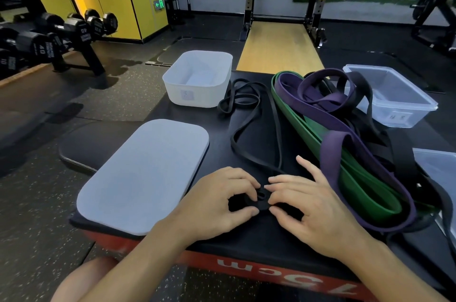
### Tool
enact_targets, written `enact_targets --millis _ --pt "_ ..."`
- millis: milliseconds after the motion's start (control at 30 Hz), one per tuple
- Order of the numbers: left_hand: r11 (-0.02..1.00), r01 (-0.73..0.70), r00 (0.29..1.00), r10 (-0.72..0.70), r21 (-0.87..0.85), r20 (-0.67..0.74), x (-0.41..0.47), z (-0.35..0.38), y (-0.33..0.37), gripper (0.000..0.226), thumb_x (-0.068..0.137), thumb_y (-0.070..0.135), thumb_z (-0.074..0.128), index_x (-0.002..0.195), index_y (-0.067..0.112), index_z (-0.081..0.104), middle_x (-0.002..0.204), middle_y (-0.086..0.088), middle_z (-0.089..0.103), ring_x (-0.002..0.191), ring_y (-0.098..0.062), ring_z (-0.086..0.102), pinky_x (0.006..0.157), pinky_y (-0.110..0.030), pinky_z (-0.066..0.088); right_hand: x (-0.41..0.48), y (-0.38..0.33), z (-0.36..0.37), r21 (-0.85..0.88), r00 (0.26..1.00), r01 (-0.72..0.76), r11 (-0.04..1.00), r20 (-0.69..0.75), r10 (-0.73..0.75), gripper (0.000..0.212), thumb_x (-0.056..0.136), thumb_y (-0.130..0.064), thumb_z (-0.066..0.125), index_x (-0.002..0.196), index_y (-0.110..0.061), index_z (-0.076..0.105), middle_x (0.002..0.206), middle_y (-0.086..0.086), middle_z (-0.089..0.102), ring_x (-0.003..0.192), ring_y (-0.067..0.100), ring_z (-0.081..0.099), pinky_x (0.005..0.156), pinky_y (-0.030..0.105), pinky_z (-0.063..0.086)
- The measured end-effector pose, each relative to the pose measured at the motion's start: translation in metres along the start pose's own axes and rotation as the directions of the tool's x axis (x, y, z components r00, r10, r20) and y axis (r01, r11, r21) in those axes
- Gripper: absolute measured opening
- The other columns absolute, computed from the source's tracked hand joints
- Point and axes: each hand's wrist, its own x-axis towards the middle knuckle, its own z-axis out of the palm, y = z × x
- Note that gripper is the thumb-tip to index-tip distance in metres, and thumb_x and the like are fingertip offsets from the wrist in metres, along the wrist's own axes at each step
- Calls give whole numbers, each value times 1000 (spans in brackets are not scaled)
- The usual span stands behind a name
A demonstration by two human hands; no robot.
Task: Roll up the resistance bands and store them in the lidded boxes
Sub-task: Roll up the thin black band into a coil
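Hands: left hand (222, 200) and right hand (313, 208) close together, fingertips of both pinched on the little coil (262, 199) from either side.
Coil: rolled-up start of the thin black band (278, 133), tight small disc, sitting on the black platform (246, 235) near its front edge.
Loose tail: running off toward the white box (197, 79), loopy and kinda tangled at the far end. Probably worth straightening before feeding it in.
Rolling tip: keep thumb pressure on, roll forward along the tail, keep the edges stacked flat. Any slack and it'll likely spring open.
Storage: white box open at the far left, its lid (145, 175) flat just left of the hands.
Other bands: purple band (333, 104) and green band (357, 178) heaped on the right, next to the clear box (394, 96).
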Motion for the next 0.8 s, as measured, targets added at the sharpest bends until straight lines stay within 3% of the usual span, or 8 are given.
enact_targets --millis 100,267,433,633,800 --pt "1000 -2 1000 2 -10 -16 -2 1 1 26 90 38 69 116 36 72 126 24 68 122 4 57 102 -26 48 0 0 -1 -24 1000 -18 1000 -19 18 26 94 -46 65 108 -26 73 111 -17 72 120 -3 60 125 48 25" --pt "1000 -23 1000 23 -4 20 0 0 -1 23 91 32 67 110 37 77 133 30 65 124 1 51 102 -26 47 3 0 -2 -31 999 -28 999 -21 27 35 91 -53 66 110 -25 74 104 -18 68 113 0 59 126 38 22" --pt "999 -32 999 32 -2 36 2 1 1 22 87 28 66 105 33 77 131 26 67 121 0 53 104 -20 42 2 0 -3 26 1000 -11 1000 12 11 24 82 -29 71 106 -30 74 108 -22 64 119 2 57 125 45 23" --pt "998 5 999 -3 -67 33 0 -1 0 19 88 21 71 101 33 80 128 24 50 124 -2 57 104 -27 49 2 4 -1 72 999 -41 997 26 39 20 88 -35 66 106 -37 75 121 -25 65 135 0 49 127 45 14" --pt "999 11 1000 -11 -47 4 -2 2 0 22 88 25 67 104 35 79 111 23 53 114 -5 64 92 -32 55 1 3 -1 89 999 -40 995 7 39 10 87 -34 68 97 -34 71 111 -25 68 130 -2 53 127 49 18"
